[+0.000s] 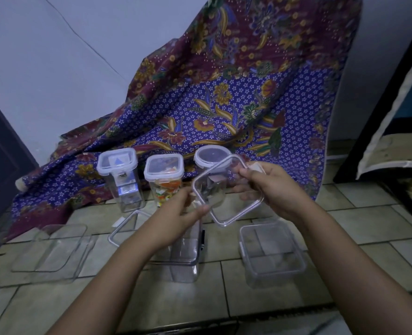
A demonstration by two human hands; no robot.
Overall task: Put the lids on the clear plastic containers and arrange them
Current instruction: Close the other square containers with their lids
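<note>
Both hands hold one clear square lid (226, 189) tilted in the air. My left hand (178, 218) pinches its lower left edge. My right hand (270, 187) grips its upper right corner. Below the lid stands an open clear container (184, 257), partly hidden by my left arm. To the right sits another open square container (271, 252) on the floor. At the back stand three lidded containers: a tall one (119, 175), one with colourful contents (164, 177), and a round-lidded one (209, 157). A second loose lid (125, 228) lies behind my left forearm.
A low clear container (52, 250) lies at the left on the tiled floor (224, 298). A patterned purple cloth (224, 105) drapes down the wall behind the containers. A dark table leg (403, 199) and board stand at the right.
</note>
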